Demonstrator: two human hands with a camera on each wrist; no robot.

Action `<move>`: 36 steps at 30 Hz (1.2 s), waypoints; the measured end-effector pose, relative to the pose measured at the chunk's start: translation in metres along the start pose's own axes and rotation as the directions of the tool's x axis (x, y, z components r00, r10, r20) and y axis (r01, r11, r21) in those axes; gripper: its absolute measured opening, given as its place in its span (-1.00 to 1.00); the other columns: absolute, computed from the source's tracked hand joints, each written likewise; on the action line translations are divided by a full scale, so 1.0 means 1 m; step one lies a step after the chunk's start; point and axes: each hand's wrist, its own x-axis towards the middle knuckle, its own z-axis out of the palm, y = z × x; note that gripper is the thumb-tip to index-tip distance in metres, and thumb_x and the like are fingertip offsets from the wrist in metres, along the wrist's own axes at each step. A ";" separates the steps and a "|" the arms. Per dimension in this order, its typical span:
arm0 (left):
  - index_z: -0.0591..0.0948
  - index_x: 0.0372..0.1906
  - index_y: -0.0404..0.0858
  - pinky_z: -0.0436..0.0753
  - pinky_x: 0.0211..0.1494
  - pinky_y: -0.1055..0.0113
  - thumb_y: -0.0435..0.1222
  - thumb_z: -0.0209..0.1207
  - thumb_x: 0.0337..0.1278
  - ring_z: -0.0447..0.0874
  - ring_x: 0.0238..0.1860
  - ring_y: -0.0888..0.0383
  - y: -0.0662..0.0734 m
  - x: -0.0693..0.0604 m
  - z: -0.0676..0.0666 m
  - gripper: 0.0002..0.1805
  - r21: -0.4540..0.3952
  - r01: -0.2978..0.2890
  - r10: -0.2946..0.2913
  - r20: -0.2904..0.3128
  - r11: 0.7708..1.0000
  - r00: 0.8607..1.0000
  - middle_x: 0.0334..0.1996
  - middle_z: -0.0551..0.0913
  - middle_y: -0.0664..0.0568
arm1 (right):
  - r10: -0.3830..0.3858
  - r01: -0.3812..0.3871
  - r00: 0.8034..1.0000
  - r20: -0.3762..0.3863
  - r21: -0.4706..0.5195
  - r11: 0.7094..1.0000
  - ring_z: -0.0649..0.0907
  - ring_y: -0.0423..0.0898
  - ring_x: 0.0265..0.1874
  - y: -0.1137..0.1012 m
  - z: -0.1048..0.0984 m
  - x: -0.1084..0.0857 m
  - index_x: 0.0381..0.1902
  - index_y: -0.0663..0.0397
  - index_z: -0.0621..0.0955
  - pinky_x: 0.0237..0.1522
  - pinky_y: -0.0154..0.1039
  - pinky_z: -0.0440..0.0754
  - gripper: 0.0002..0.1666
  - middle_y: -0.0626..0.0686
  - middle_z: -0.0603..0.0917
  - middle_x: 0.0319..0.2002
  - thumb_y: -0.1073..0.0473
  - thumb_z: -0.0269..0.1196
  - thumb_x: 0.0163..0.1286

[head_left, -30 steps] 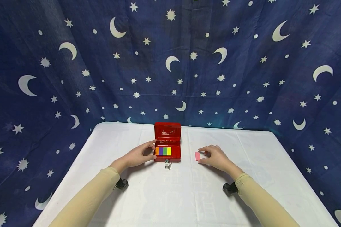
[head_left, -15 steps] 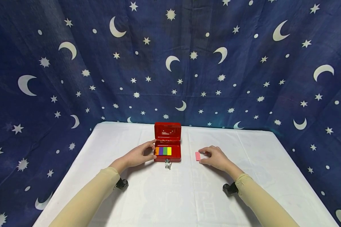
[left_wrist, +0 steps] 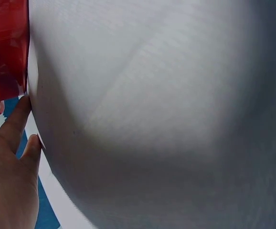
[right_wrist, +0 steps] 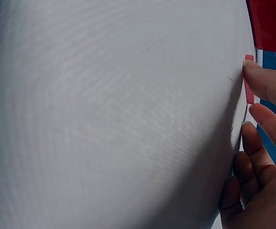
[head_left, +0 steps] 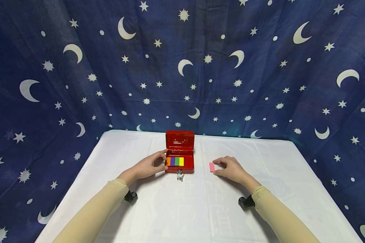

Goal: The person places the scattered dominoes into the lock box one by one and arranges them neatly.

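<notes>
A small red metal cash box (head_left: 188, 162) stands on the table with its lid raised. Orange (head_left: 168, 161), purple (head_left: 172, 161), green (head_left: 177, 161) and yellow (head_left: 181, 161) blocks lie side by side along its left part. My left hand (head_left: 146, 166) holds the box at its left end, thumb near the front corner and fingers farther back. To the right of the box, a flat pink block (head_left: 212, 167) lies on the table. My right hand (head_left: 231, 168) has thumb and forefinger at its two ends, pinching it; the right wrist view shows the block (right_wrist: 249, 90) edge-on beside the thumb.
A metal latch with a small key (head_left: 179, 175) hangs at the box's front. White cloth (head_left: 182, 212) covers the table. Behind and at both sides hangs a dark blue curtain (head_left: 200, 40) with moons and stars. Black wrist straps (head_left: 246, 201) sit below both hands.
The right hand and pink block have shifted very slightly. The left hand stays at the box, and the blocks inside look unmoved.
</notes>
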 end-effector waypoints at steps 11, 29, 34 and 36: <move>0.51 -0.03 0.08 0.17 0.53 -0.10 0.04 0.30 0.29 0.13 0.57 0.08 0.000 0.000 0.000 -0.70 0.002 -0.007 0.007 0.000 1.000 1.000 0.57 0.19 0.29 | -0.018 0.018 1.000 -0.012 0.002 1.000 0.49 -0.04 -0.10 0.000 0.000 0.000 0.11 -0.05 0.72 -0.04 -0.07 0.44 -0.46 -0.07 0.62 -0.19 0.02 0.55 0.16; 0.50 -0.03 0.07 0.16 0.54 -0.10 0.04 0.30 0.29 0.12 0.57 0.08 0.001 0.000 0.000 -0.69 -0.013 -0.013 0.013 0.008 1.000 1.000 0.58 0.18 0.27 | -0.019 0.019 1.000 -0.017 0.014 1.000 0.48 -0.06 -0.13 0.003 0.000 -0.001 0.09 -0.04 0.72 -0.08 -0.10 0.42 -0.48 -0.08 0.61 -0.22 0.03 0.55 0.16; 0.49 -0.04 0.07 0.15 0.54 -0.11 0.04 0.30 0.29 0.11 0.57 0.07 0.001 0.000 -0.001 -0.69 -0.012 -0.011 0.011 0.010 1.000 1.000 0.58 0.18 0.26 | -0.023 0.023 1.000 -0.019 0.020 1.000 0.48 -0.06 -0.14 0.002 0.000 -0.001 0.08 -0.04 0.73 -0.08 -0.10 0.42 -0.49 -0.08 0.61 -0.23 0.04 0.55 0.16; 0.49 -0.04 0.08 0.15 0.54 -0.09 0.05 0.30 0.29 0.10 0.57 0.08 0.000 0.000 -0.001 -0.69 -0.010 -0.007 0.007 0.011 1.000 1.000 0.58 0.18 0.28 | -0.024 0.024 1.000 -0.019 0.022 0.999 0.48 -0.06 -0.14 0.002 0.000 0.000 0.08 -0.04 0.73 -0.07 -0.09 0.42 -0.49 -0.08 0.61 -0.23 0.05 0.55 0.16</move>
